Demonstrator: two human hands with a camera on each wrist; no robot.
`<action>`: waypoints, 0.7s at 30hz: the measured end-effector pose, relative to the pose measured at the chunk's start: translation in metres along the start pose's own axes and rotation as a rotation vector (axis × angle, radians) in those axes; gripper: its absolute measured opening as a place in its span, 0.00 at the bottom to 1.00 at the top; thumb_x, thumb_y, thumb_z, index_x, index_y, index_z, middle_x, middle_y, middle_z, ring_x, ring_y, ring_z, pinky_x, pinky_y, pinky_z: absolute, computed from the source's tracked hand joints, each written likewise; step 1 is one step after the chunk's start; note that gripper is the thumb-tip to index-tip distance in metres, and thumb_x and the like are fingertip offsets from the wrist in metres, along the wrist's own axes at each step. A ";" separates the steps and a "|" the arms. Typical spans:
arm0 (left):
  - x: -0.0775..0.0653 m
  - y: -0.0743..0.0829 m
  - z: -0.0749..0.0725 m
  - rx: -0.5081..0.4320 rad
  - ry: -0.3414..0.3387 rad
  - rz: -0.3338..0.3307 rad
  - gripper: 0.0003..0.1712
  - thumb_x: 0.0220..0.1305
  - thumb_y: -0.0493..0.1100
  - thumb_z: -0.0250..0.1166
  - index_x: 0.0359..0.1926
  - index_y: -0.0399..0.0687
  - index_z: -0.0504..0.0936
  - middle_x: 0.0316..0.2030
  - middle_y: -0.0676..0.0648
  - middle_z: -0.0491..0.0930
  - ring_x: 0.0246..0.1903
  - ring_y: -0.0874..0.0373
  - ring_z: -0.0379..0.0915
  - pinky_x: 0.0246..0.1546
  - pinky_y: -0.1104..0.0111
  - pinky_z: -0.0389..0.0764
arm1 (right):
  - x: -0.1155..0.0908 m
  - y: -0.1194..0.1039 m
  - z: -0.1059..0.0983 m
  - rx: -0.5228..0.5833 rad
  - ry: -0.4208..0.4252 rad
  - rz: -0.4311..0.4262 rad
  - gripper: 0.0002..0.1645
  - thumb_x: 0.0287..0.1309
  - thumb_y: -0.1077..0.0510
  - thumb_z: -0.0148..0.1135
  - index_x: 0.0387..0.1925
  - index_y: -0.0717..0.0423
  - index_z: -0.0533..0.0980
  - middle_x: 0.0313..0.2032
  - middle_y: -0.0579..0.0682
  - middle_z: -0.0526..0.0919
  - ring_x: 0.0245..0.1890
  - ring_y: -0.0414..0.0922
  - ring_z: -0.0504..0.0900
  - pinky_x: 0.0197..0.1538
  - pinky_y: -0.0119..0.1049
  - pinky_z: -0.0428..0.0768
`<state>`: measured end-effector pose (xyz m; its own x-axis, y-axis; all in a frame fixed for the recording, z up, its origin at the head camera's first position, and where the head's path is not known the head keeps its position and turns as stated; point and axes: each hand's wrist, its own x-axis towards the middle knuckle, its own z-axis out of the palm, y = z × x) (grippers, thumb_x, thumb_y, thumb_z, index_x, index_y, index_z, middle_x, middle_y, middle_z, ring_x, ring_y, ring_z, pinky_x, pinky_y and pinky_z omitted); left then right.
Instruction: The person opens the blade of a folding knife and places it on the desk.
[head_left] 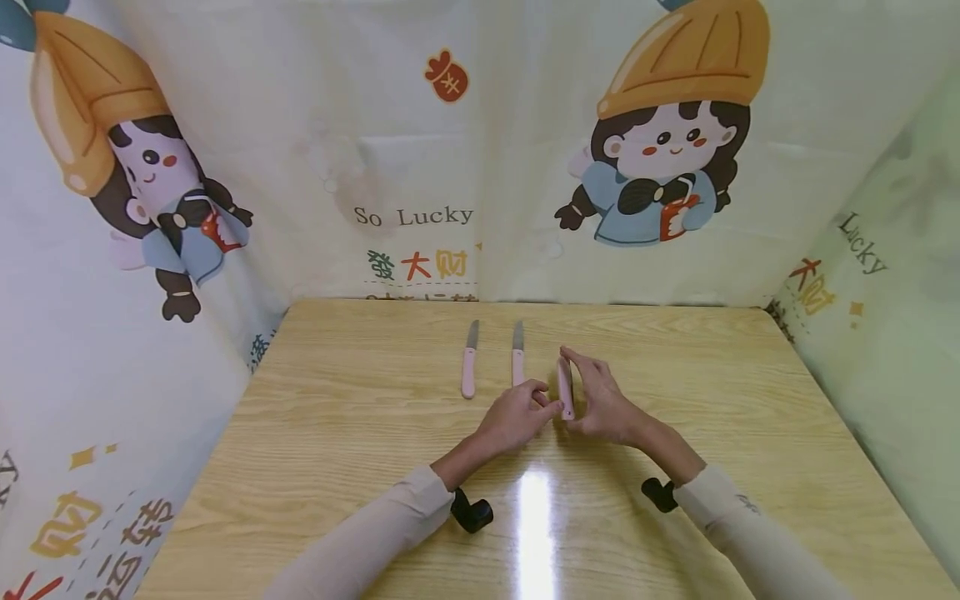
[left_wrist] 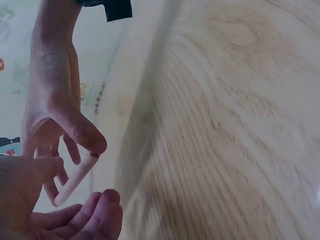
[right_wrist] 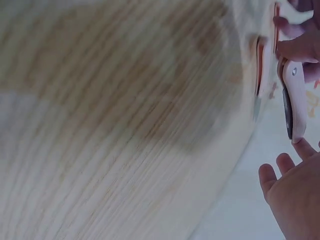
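Observation:
A folded pocket knife (head_left: 566, 390) with a pink handle stands between the thumb and fingertips of my right hand (head_left: 609, 410), held by its two ends. In the right wrist view, the folding knife (right_wrist: 298, 102) shows its blade tucked along the handle. My left hand (head_left: 516, 417) is at its near end, fingers loosely bent; in the left wrist view those fingers (left_wrist: 102, 215) seem apart from the knife. Left of it lie two unfolded pink-handled knives, one at far left (head_left: 468, 371) and one in the middle (head_left: 517, 358), whose handle end my left hand partly hides.
The knives lie on a wood-grain table (head_left: 360, 467). A printed cloth (head_left: 525, 167) with cartoon figures hangs behind and along both sides. Black wrist devices (head_left: 472, 512) sit at both cuffs. A bright reflection lies on the table's front half.

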<state>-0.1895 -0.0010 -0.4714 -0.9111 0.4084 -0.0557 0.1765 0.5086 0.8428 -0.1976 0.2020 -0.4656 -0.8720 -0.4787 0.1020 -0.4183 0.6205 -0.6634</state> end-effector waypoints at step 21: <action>-0.001 -0.003 0.000 -0.180 -0.034 -0.026 0.09 0.72 0.39 0.65 0.47 0.37 0.83 0.24 0.51 0.79 0.18 0.64 0.68 0.18 0.73 0.66 | -0.012 -0.016 0.010 0.238 0.011 0.022 0.48 0.61 0.54 0.74 0.76 0.57 0.58 0.72 0.59 0.61 0.69 0.61 0.60 0.63 0.65 0.65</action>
<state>-0.1886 -0.0028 -0.4741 -0.9009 0.4238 -0.0941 0.0809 0.3770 0.9227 -0.1782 0.1916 -0.4638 -0.8832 -0.4596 0.0929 -0.3289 0.4662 -0.8213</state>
